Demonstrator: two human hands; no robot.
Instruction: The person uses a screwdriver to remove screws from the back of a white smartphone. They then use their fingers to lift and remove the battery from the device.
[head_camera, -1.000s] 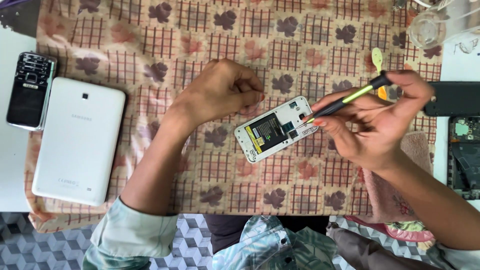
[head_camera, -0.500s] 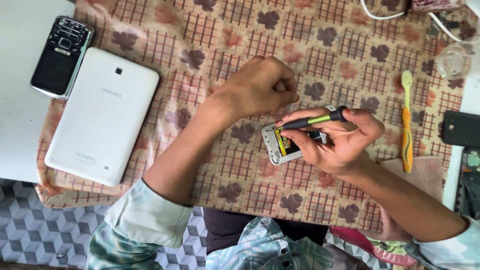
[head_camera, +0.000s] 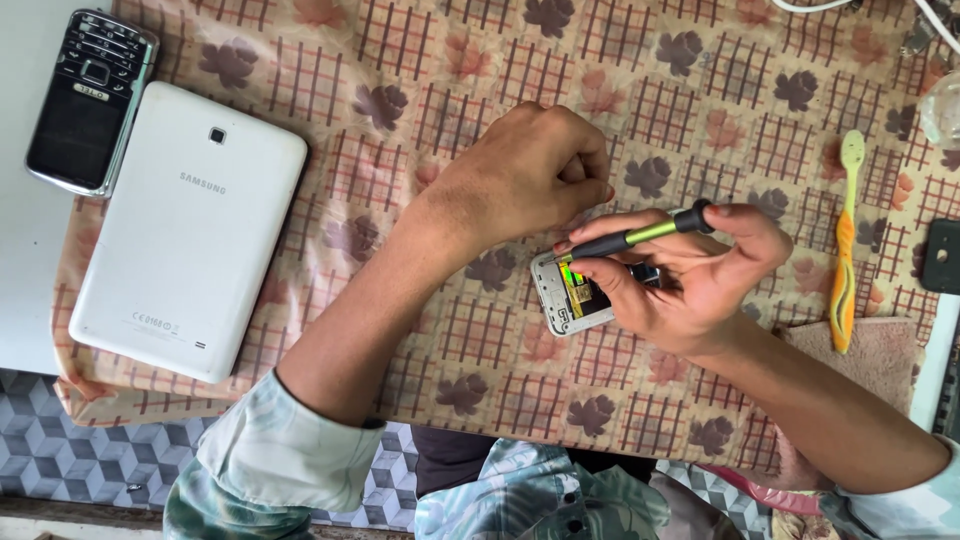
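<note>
A white tablet (head_camera: 185, 232) beside a black keypad phone (head_camera: 88, 100), toothbrush (head_camera: 846, 240) far right

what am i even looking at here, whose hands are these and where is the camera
The picture comes from a camera worn on a person's head, looking down at their own two bare hands. There is no machine. The left hand is curled in a fist and rests at the top edge of a small opened phone lying back-up, with its insides showing. The right hand holds a thin screwdriver with a black and green handle, tip down at the phone. All this lies on a leaf-patterned cloth. Left of the hands lie a white tablet and a black keypad phone; at the right, a yellow-green toothbrush.
</note>
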